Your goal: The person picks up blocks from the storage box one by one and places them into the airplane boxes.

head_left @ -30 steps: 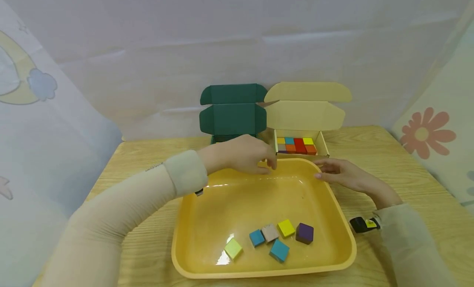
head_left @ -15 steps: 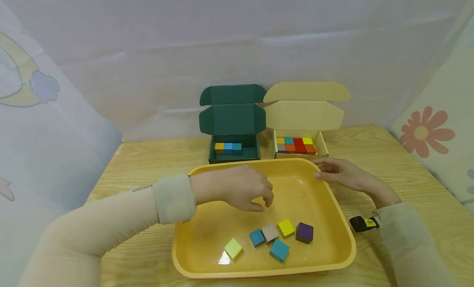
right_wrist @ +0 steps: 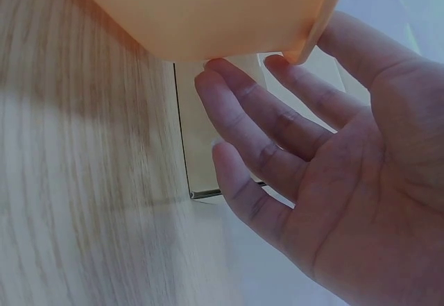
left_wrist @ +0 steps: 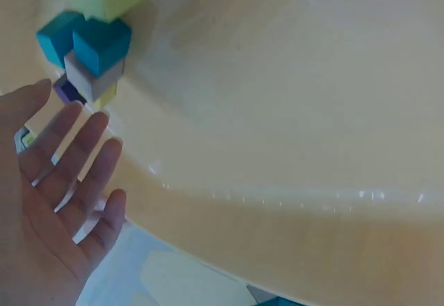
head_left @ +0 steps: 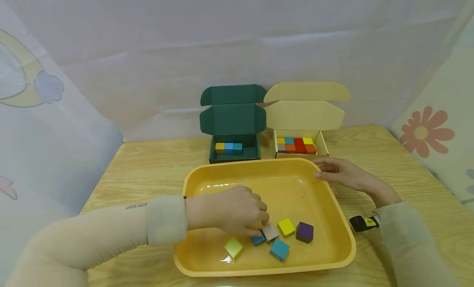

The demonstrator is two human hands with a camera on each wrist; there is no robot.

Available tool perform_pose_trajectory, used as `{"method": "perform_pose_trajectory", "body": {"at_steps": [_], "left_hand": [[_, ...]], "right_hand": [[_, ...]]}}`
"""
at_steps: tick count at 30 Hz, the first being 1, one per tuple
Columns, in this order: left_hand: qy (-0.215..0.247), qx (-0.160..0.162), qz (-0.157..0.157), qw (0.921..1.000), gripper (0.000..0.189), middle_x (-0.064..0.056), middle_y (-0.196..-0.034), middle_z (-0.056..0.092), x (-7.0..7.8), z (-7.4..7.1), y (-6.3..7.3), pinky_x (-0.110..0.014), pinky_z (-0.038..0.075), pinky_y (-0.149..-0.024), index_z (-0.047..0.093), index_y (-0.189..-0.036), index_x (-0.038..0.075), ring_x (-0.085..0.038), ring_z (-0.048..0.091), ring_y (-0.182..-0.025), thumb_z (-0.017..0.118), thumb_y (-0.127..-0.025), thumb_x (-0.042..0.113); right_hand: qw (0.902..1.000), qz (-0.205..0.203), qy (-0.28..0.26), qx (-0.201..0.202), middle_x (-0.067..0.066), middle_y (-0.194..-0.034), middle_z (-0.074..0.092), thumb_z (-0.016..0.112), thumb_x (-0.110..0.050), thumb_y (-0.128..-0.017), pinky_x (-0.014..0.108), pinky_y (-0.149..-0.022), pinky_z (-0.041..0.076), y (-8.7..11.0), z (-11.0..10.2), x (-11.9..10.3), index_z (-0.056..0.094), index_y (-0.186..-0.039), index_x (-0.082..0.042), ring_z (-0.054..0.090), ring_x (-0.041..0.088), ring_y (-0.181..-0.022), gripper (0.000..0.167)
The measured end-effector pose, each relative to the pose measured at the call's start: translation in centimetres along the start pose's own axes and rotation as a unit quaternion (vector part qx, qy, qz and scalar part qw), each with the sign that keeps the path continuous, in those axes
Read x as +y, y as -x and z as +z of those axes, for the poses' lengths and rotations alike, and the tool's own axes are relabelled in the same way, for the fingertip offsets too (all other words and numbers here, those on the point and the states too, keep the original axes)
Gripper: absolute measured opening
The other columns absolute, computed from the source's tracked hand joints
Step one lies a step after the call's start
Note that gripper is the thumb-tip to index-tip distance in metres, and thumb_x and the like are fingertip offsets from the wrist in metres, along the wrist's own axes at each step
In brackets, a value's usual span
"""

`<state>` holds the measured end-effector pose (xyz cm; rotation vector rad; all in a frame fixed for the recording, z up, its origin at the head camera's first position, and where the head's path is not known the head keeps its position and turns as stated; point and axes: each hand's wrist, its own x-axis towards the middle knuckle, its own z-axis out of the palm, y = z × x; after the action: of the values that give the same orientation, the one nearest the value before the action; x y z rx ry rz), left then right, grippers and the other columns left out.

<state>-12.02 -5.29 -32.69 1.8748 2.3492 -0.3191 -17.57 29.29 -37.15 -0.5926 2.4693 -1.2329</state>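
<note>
My left hand (head_left: 233, 211) reaches down inside the yellow plastic tray (head_left: 263, 272), thumb and fingers apart around the small blue cube (head_left: 258, 239). In the left wrist view its fingers (left_wrist: 90, 174) are spread and loosely bent, with nothing between them. Beside the blue cube lie a beige cube (head_left: 270, 232) and a teal cube (head_left: 279, 250). A yellow cube (head_left: 286, 227) and a purple cube (head_left: 304, 232) sit to their right, a lime cube (head_left: 233, 248) to their left. My right hand (head_left: 346, 175) holds the tray's far right rim, thumb over it and fingers outside below.
Behind the tray stands an open green box (head_left: 235, 158) with a row of orange and blue cubes. To its right, an open cream box (head_left: 322, 145) contains several coloured cubes. All rest on a wooden table (head_left: 148, 172) against a pale cloth backdrop (head_left: 177, 65).
My left hand has moved from above the green box down and toward me to the blue cube, uncovering the box's cubes. My right hand keeps its place at the rim.
</note>
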Motion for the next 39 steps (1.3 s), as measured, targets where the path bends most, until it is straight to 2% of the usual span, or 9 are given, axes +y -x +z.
{"method": "perform_pose_trajectory", "body": {"at_steps": [5,9,14,19,23,29,39], "left_hand": [[-0.04,0.014,-0.014,0.999,0.028,0.015,-0.091,0.063,0.9,0.6,0.4,-0.018,0.041,-0.06,0.072,-0.102,0.027,-0.003,0.054,-0.076,0.06,-0.095,0.052],[-0.052,0.005,-0.024,0.9983,0.029,0.014,-0.084,0.061,1.1,0.6,0.5,-0.019,0.036,-0.054,0.071,-0.096,0.027,-0.004,0.051,-0.07,0.059,-0.095,0.053],[-0.044,-0.025,-0.038,0.998,0.031,0.014,-0.081,0.058,1.2,0.3,0.3,-0.02,0.037,-0.054,0.07,-0.096,0.027,-0.004,0.049,-0.068,0.059,-0.094,0.056],[-0.044,-0.053,-0.054,0.9962,0.036,0.015,-0.081,0.057,2.0,0.3,-0.1,-0.021,0.038,-0.058,0.071,-0.099,0.028,-0.003,0.047,-0.069,0.059,-0.092,0.061],[-0.051,-0.057,-0.06,0.9953,0.036,0.015,-0.078,0.056,2.5,0.6,-0.4,-0.021,0.037,-0.055,0.07,-0.095,0.027,-0.003,0.045,-0.066,0.061,-0.09,0.061],[-0.069,-0.064,-0.064,0.9935,0.037,0.015,-0.078,0.058,2.5,1.0,-0.9,-0.021,0.035,-0.053,0.07,-0.094,0.028,-0.003,0.045,-0.064,0.062,-0.089,0.064],[-0.048,-0.077,-0.057,0.9943,0.024,0.015,-0.075,0.052,2.3,1.1,-1.1,-0.02,0.033,-0.052,0.067,-0.091,0.027,-0.004,0.04,-0.062,0.066,-0.09,0.051]], "right_hand": [[1.0,0.003,-0.001,0.0,0.015,-0.116,0.067,0.06,-0.016,-0.1,0.035,-0.083,0.055,-0.1,0.0,0.0,0.05,-0.14,0.003,0.066,0.02,-0.1,0.045],[1.0,0.005,0.0,-0.002,0.016,-0.117,0.067,0.06,-0.017,-0.1,0.035,-0.083,0.055,-0.1,0.0,0.0,0.049,-0.14,0.003,0.066,0.02,-0.1,0.046],[1.0,0.003,0.005,-0.003,0.015,-0.117,0.067,0.06,-0.017,-0.1,0.036,-0.083,0.055,0.0,0.0,0.1,0.049,-0.14,0.003,0.065,0.021,-0.1,0.046],[0.9999,0.004,0.01,0.001,0.015,-0.116,0.067,0.061,-0.017,-0.1,0.035,-0.082,0.055,-0.1,0.1,0.2,0.05,-0.14,0.003,0.065,0.022,-0.1,0.046],[0.9999,0.005,0.009,0.0,0.016,-0.117,0.067,0.061,-0.017,-0.1,0.036,-0.082,0.056,-0.1,0.1,0.2,0.049,-0.14,0.003,0.065,0.022,-0.101,0.046],[0.9999,0.004,0.011,0.0,0.016,-0.118,0.066,0.06,-0.017,-0.101,0.037,-0.083,0.056,-0.1,0.0,0.1,0.049,-0.141,0.003,0.065,0.024,-0.102,0.046],[0.9999,0.009,0.005,0.0,0.018,-0.119,0.066,0.06,-0.017,-0.101,0.037,-0.084,0.055,0.0,0.0,0.1,0.049,-0.14,0.003,0.065,0.027,-0.104,0.046]]}}
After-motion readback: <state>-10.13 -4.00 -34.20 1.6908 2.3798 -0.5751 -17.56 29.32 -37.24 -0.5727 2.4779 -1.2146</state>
